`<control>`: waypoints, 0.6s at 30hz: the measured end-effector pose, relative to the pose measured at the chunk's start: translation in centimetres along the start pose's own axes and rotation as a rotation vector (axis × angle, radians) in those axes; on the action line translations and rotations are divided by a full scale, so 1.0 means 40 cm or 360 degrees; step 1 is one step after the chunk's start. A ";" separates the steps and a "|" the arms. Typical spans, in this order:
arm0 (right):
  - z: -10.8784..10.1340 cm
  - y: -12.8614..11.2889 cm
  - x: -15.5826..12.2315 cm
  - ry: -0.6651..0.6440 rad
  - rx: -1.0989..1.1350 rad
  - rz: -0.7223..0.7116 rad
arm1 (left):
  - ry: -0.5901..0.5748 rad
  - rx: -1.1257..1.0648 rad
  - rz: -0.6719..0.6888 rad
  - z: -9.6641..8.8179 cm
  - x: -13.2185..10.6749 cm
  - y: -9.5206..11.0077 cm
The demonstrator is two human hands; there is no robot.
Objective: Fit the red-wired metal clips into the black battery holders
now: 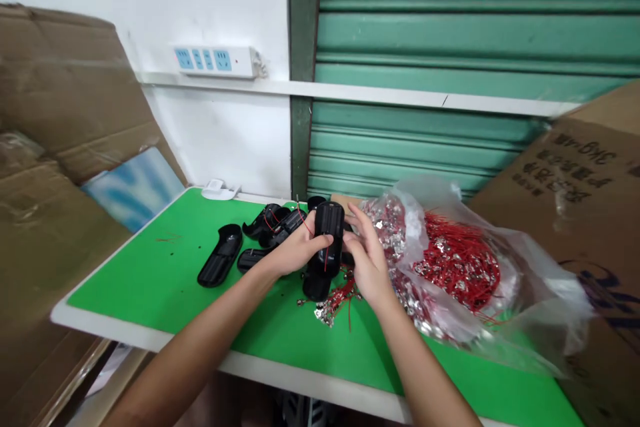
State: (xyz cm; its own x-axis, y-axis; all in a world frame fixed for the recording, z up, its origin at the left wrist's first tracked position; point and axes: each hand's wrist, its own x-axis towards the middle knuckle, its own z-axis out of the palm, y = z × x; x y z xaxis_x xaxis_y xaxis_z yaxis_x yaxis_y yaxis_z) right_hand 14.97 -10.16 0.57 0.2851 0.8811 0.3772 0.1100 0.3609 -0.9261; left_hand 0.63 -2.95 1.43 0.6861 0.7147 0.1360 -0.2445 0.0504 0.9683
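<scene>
while gripping an oblong black plastic casing (330, 220) upright in the left hand (299, 245), with the thumb laid across its face, holding the right hand (369, 260) at the right edge of it, fingers part-curled and spread; cannot tell firm grip from light touch on that side. have a short red wire (327, 258) showing on the casing below the thumb. holding all this above the middle of the green-topped desk (135, 287), with a second black casing (316, 288) partly hidden just below.

behind the left hand, can see a cluster of black casings (267, 221), overlapping, some with thin red wires; cannot count them past the hand. farther left, see a lone notched casing (220, 257) lying apart.

nearer the front edge, see a small heap of wired metal contacts (327, 312), running up beside the right hand. to the right, find translucent plastic bags (543, 293) crowding the desk, filled with red-wired contacts (460, 267). beyond them, see a printed cardboard box (575, 213); at left, more cardboard (65, 100); at the back, a white power strip (245, 63) and a green roller shutter (450, 33).
</scene>
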 end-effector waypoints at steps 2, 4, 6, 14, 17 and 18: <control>-0.009 0.006 0.005 0.0019 0.0175 0.0045 | -0.0040 -0.0047 -0.0031 0.000 -0.017 0.009; -0.019 0.015 0.012 0.0053 0.0287 0.0034 | -0.0058 -0.0064 -0.0051 0.002 -0.043 0.023; -0.030 0.024 0.021 0.0104 0.0321 0.0000 | -0.0033 -0.0066 -0.0063 0.005 -0.084 0.039; -0.052 0.034 0.046 0.0234 0.0206 -0.0063 | 0.0064 -0.0962 -0.0560 0.022 -0.495 0.074; -0.047 0.019 0.049 0.0284 0.0133 -0.0067 | 0.0429 -0.1033 -0.0809 -0.003 -0.707 0.043; -0.043 0.013 0.048 0.0291 0.0079 -0.0071 | 0.0646 -0.1010 -0.0917 -0.021 -0.772 0.025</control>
State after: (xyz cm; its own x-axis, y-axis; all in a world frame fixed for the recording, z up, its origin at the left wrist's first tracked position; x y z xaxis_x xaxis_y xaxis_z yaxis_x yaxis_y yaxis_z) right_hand 17.24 -8.80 0.80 0.4498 0.7955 0.4061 0.0806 0.4167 -0.9055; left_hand -21.41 -24.38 -1.97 0.5557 0.6436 -0.5263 -0.3513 0.7555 0.5530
